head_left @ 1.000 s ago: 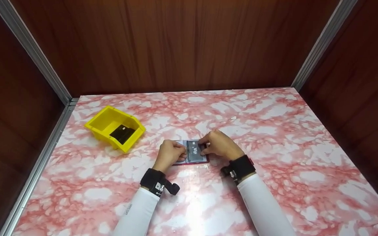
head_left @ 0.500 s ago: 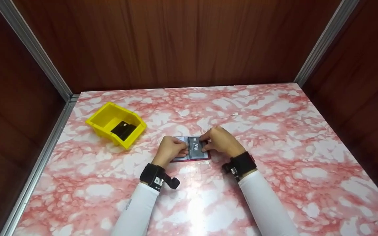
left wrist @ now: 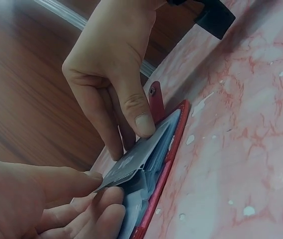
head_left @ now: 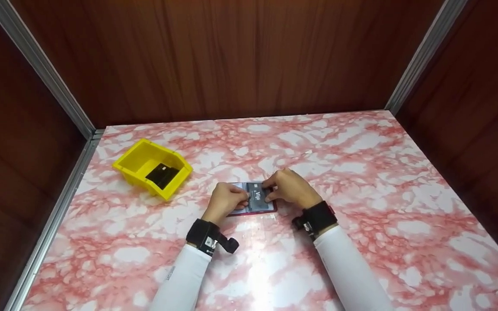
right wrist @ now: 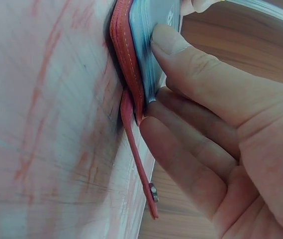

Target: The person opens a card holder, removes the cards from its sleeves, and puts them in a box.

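Because the grey card [head_left: 256, 196] looks like thin, stiff plastic, it should weigh almost nothing and keep its shape, though its smooth face may slide under a fingertip. The clear sleeves [left wrist: 156, 155] look softer, likely to cling or crease, while the red card holder [right wrist: 124, 47] seems firmer. I judge the card best taken by its edges, with the holder steadied at its outer end.

The holder lies spread on the table [head_left: 361, 181], between the hands, with the card over its right side. The left hand [head_left: 227, 200] pinches the card's inner edge between thumb and fingers; the right hand [head_left: 291, 188] grips the holder's outer end, thumb on top, fingers curled at the edge.

Only the head view shows the yellow bin [head_left: 138, 157], apart on the left, with something dark [head_left: 162, 175] inside. The left wrist view shows the card's edge raised above the sleeves; how far it sits inside one, I cannot tell. Hidden from the head view, a strap [right wrist: 137, 149] with a metal snap [right wrist: 154, 192] shows clearly from the right wrist
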Available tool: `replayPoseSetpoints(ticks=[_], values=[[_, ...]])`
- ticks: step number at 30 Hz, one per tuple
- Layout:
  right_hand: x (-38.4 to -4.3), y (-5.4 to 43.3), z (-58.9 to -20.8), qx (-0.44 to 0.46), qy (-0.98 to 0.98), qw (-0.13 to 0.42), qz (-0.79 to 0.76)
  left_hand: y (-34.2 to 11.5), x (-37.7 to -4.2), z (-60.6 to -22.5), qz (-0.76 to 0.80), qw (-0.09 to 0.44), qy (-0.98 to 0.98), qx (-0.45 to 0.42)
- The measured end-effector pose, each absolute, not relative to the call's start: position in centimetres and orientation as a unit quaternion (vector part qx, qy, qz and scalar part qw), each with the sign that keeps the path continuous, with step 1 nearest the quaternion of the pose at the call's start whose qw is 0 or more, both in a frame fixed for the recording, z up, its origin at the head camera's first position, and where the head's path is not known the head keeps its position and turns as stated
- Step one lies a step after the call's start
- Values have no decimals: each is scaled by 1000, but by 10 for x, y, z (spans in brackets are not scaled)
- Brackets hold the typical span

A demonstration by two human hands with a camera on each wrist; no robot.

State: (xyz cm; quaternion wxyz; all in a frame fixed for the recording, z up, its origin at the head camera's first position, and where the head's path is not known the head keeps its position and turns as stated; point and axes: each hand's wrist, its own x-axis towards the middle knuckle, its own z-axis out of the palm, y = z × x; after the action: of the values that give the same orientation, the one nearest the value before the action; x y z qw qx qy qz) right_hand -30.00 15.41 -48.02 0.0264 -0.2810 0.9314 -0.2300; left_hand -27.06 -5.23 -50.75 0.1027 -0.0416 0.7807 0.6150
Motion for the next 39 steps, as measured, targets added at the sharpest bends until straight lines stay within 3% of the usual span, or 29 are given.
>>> replayPoseSetpoints(ticks=[13, 39], values=[[-298, 156, -482, -288, 931, 26, -222, -52, -269, -509, 650, 123, 749, -39], [-298, 152, -480, -285, 935, 21, -208, -53, -271, -512, 645, 109, 755, -43]])
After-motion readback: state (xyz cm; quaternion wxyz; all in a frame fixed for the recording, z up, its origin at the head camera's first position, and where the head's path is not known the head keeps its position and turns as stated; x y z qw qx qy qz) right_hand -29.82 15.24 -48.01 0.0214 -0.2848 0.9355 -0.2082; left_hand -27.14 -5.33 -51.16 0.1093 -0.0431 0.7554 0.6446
